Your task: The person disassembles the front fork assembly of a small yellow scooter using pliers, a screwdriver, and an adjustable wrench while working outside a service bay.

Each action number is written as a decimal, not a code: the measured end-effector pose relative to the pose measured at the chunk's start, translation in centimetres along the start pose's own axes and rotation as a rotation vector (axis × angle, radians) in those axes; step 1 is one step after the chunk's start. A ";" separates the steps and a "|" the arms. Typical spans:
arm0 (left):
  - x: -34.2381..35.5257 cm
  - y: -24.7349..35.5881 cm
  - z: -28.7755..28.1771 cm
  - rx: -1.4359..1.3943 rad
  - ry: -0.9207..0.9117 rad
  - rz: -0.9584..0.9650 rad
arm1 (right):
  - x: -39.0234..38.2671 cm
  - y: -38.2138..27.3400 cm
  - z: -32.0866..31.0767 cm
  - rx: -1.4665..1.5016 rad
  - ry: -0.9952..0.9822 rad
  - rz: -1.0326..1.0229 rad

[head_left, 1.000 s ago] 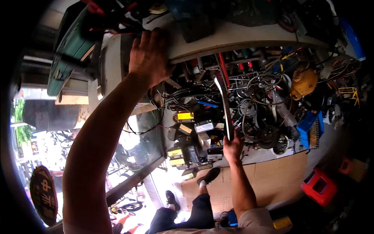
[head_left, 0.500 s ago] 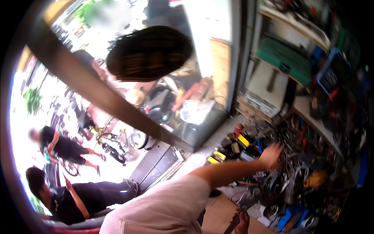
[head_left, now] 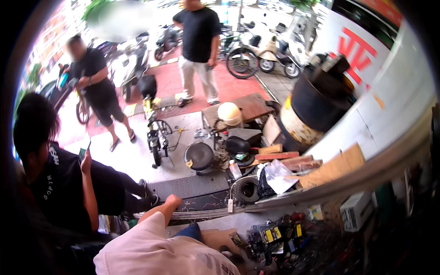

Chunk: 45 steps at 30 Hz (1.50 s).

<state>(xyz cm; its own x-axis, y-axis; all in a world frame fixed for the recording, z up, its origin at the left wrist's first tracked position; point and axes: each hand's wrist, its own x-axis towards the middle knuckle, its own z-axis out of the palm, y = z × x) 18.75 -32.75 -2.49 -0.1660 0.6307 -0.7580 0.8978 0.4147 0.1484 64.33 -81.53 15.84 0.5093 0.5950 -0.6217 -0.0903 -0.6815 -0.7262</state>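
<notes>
My left hand (head_left: 173, 201) reaches out from a pale short sleeve (head_left: 151, 227), above the floor near the doorway threshold (head_left: 206, 204). It is small and soft in the picture, its fingers cannot be told apart, and nothing shows in it. A dark ribbed mat (head_left: 188, 187) lies just beyond it. My right hand is not visible; my torso and the dark lower edge hide that area. Below the threshold sits a pile of black blocks with yellow labels (head_left: 270, 234). A sheet of cardboard (head_left: 217, 238) lies beside my blue-clad leg (head_left: 190, 231).
At the left, a person in black (head_left: 68, 188) holds a phone (head_left: 84, 153). Two people stand outside, near a yellow bicycle (head_left: 151, 117). Beyond the sill are a round stool (head_left: 199, 156), a tyre (head_left: 246, 189), wood boards (head_left: 330, 167) and a rusty drum (head_left: 302, 110).
The view has swung from the cluttered shelves to the doorway and street. My left hand has left the heap of parts. My right hand, which held a dark tool, has gone from sight.
</notes>
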 end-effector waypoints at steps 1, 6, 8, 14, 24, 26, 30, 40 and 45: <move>1.5 -0.6 0.0 -0.092 -0.013 -0.016 | 1.7 -1.1 1.1 0.072 -0.050 0.128; -1.0 0.1 -5.9 -0.320 0.069 -0.073 | 4.2 -20.2 13.0 -0.229 0.104 -0.266; 0.0 0.4 -7.6 -0.260 -0.047 -0.026 | 10.9 -18.4 14.3 0.027 -0.019 -0.088; 9.0 -8.0 -3.0 -0.701 -0.014 -0.230 | 18.5 -35.5 26.0 -0.215 -0.361 -0.222; 7.3 -5.2 -24.6 -1.044 0.160 -0.490 | 32.5 -49.1 44.4 -0.143 -0.656 -0.113; 11.3 -6.5 -24.8 -1.078 0.323 -0.547 | 33.8 -51.5 47.6 -0.122 -0.748 -0.214; 20.9 -8.5 -25.9 -0.751 0.426 -0.410 | 36.2 -55.1 54.2 -0.136 -0.750 -0.190; 36.5 -6.3 -40.1 -1.064 0.245 -0.296 | 44.0 -64.1 69.0 -0.330 -0.613 -0.234; 37.7 -9.4 -43.4 -1.277 0.352 -0.359 | 47.4 -73.9 79.7 -0.369 -0.740 -0.231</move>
<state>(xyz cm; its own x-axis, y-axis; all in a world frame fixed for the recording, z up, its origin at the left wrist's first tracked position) -13.66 15.60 -4.95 -0.5730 0.4136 -0.7075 -0.1809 0.7782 0.6014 26.94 31.01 16.67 -0.2205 0.7730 -0.5948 0.2963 -0.5279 -0.7959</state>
